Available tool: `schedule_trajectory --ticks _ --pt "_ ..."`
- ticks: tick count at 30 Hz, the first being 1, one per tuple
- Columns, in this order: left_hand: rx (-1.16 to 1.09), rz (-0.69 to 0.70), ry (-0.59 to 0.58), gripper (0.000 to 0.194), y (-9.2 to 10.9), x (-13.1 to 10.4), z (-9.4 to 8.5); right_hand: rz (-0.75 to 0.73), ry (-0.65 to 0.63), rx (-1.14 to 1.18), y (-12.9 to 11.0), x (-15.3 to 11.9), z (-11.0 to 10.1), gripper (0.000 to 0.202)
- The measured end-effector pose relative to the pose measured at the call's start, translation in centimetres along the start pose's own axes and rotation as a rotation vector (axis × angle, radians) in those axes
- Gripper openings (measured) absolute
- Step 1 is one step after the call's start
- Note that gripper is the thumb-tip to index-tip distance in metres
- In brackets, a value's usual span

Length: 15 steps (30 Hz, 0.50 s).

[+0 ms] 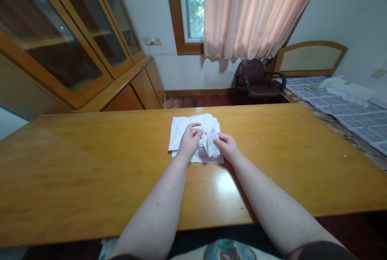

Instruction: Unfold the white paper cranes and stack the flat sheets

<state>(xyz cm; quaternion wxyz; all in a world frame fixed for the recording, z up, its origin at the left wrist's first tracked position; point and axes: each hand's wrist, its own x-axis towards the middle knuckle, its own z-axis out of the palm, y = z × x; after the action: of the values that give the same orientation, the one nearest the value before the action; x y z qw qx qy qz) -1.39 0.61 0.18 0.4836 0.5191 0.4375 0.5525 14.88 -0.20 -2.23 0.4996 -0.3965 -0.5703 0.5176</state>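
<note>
Several white sheets of paper (178, 131) lie in an uneven stack on the wooden table (90, 171). Above the stack's right part is a folded white paper (213, 147) with pointed upper corners. My right hand (227, 146) pinches this folded paper at its right side, thumb in front. My left hand (190, 141) is over the middle of the stack, just left of the folded paper, with its fingers curled and thumb close to the index finger. Whether anything is between those left fingertips is too small to tell.
Beyond the table stand a dark red armchair (254, 78) and, at the right, a bed (332, 94) with a checked cover. A glass-door cabinet (81, 42) fills the left side. A tiny white scrap (345, 156) lies near the table's right edge.
</note>
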Motion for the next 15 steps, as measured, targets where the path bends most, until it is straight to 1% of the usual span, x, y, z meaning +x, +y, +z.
schedule_trajectory --ticks 4,7,10,13,15 --pt "0.019 0.035 0.024 0.016 -0.19 0.06 0.02 -0.053 0.049 -0.043 -0.17 0.07 0.05 0.031" --pt "0.068 0.055 0.012 0.018 -0.32 0.06 -0.03 -0.140 0.049 -0.139 -0.30 0.11 0.02 0.028" --pt "0.106 0.039 0.041 0.019 -0.36 0.02 0.03 -0.226 0.009 -0.247 -0.42 0.05 -0.05 0.027" --pt "0.056 -0.009 0.062 0.022 -0.31 -0.01 0.09 -0.265 -0.016 -0.295 -0.46 -0.04 -0.12 0.026" --pt "0.002 -0.041 0.052 0.030 -0.27 0.01 0.05 -0.263 -0.015 -0.283 -0.42 -0.05 -0.17 0.026"
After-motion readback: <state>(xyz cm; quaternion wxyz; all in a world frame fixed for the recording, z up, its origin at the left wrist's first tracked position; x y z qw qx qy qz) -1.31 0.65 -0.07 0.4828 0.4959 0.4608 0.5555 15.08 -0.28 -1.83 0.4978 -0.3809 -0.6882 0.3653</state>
